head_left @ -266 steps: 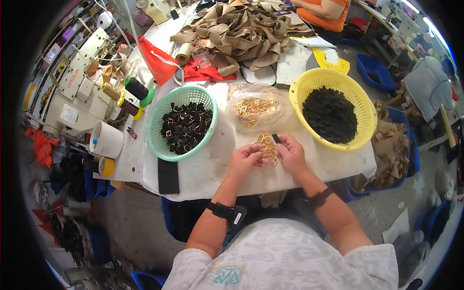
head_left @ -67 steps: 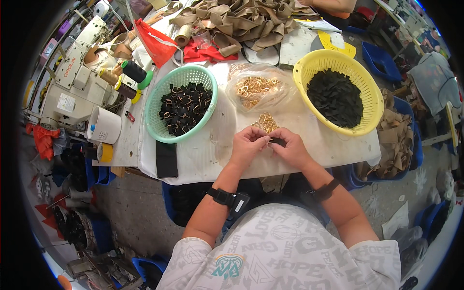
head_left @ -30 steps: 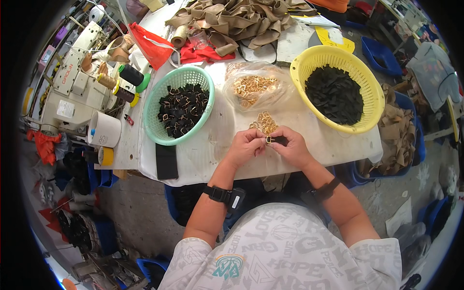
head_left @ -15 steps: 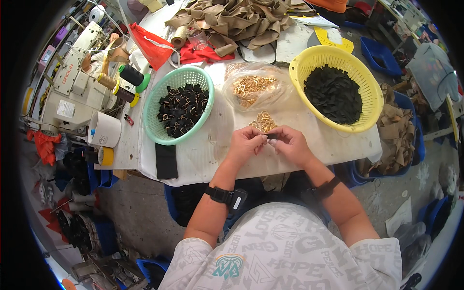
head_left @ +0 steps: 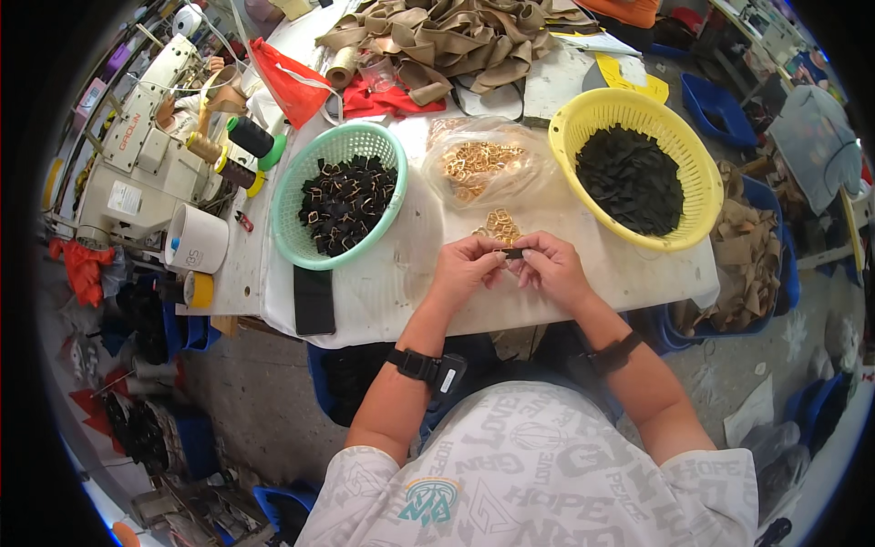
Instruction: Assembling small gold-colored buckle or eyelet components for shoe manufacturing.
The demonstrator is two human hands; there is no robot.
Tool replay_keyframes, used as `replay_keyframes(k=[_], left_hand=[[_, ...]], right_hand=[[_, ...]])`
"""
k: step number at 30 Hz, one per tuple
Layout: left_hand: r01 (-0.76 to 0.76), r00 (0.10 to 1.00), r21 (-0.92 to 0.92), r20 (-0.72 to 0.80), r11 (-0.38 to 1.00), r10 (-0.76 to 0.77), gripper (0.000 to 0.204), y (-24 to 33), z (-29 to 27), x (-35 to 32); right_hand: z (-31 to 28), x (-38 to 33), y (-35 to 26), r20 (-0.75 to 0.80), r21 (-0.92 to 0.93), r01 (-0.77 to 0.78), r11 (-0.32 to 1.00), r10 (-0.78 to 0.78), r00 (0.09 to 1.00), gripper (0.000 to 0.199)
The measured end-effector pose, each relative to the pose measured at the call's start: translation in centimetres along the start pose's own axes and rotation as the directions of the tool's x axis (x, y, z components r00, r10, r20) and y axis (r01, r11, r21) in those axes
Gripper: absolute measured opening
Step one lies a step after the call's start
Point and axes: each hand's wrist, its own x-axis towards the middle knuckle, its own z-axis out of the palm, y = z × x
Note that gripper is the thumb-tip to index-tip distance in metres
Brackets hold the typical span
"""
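Note:
My left hand [head_left: 467, 270] and my right hand [head_left: 549, 268] meet over the white table [head_left: 401, 273], both pinching one small black strap piece [head_left: 513, 253] between their fingertips. Just beyond them lies a little heap of gold metal buckles [head_left: 499, 224]. A clear plastic bag of more gold buckles [head_left: 478, 166] sits further back. To the left stands a green basket [head_left: 290, 206] holding black pieces fitted with gold buckles. To the right stands a yellow basket [head_left: 583, 122] full of plain black pieces.
A black phone [head_left: 313, 300] lies by the front left table edge. A white sewing machine [head_left: 137, 169], thread spools [head_left: 248, 137], a white cup [head_left: 197, 238] and tape roll [head_left: 197, 289] crowd the left. Tan strap bundles [head_left: 437, 36] and red cloth [head_left: 383, 98] lie at the back.
My hands have stayed together near the buckle heap, shifting only slightly while working the small black piece. The baskets and bag have not moved.

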Motion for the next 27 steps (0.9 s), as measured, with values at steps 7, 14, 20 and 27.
replay_keyframes(k=[7,14,20,27], left_hand=[[-0.011,1.0,0.008,-0.003,1.0,0.011,0.012,-0.25,-0.3,-0.09],[-0.037,0.999,-0.028,-0.009,0.999,0.036,0.011,-0.49,-0.44,-0.14],[-0.027,0.999,-0.054,-0.03,0.998,0.025,0.011,-0.4,-0.25,-0.27],[-0.035,0.999,-0.034,-0.018,0.999,0.034,0.009,-0.47,-0.24,-0.21]], right_hand=[[-0.21,0.17,0.46,-0.038,-0.043,-0.012,0.999,0.01,0.999,0.022],[-0.1,0.42,0.61,-0.082,-0.047,-0.002,0.999,-0.002,0.997,0.019],[0.17,0.28,0.36,-0.061,-0.076,0.006,0.997,-0.011,0.998,0.016],[0.35,0.25,0.22,-0.038,-0.104,-0.001,0.995,-0.003,0.999,0.013]])
